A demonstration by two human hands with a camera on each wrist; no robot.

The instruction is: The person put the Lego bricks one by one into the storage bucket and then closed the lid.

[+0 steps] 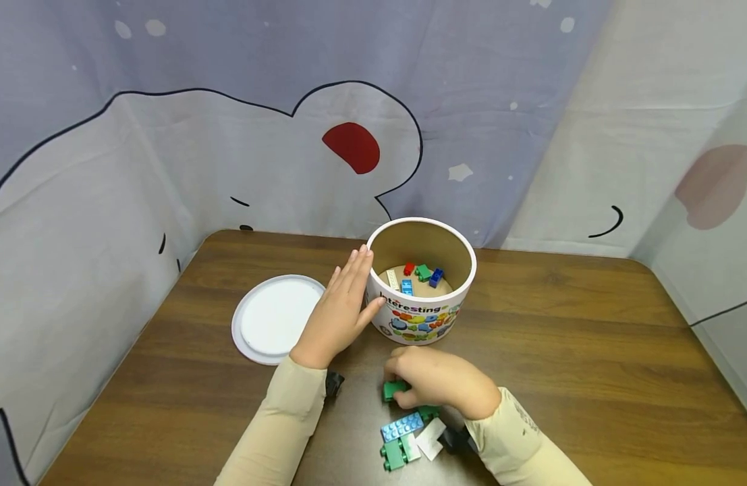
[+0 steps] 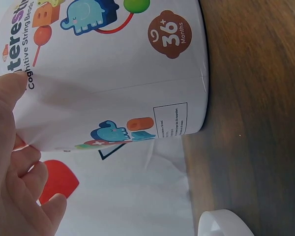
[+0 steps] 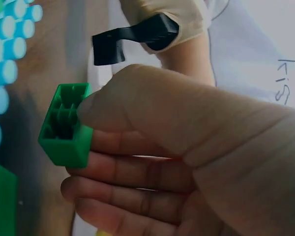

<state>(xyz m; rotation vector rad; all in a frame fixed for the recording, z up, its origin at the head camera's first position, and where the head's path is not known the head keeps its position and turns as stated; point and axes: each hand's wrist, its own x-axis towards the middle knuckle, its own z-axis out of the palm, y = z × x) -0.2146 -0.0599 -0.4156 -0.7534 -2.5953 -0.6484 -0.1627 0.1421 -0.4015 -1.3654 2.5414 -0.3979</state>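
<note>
Head view: the only one looking into the white cylindrical bucket (image 1: 418,320) with colourful print. Inside it: small red block (image 1: 409,268), small green block (image 1: 424,273), dark blue block (image 1: 436,277), pale blue block (image 1: 406,287), cream block (image 1: 392,279). White round lid (image 1: 276,317) left of bucket. Held piece, a green rectangular plastic block (image 1: 394,390), sits on bucket's near side, partly covered by fingers. Same side, farther from bucket: light blue studded plastic block (image 1: 401,427), green studded plastic block (image 1: 394,455), white flat piece (image 1: 431,439). Left hand (image 1: 343,304): fingers straight, close together, thumb spread away, at bucket's left side. Right hand (image 1: 443,378) pinches the green rectangular block.

Left wrist view: adds the brown "36+ Months" badge (image 2: 170,34) low on bucket's wall. Thumb touches the print; how hard, cannot tell.

Right wrist view: adds the held block's hollow underside, ribbed inside, smooth-walled outside. Thumb on one side, fingers on the other; remaining fingers bent, side by side.
</note>
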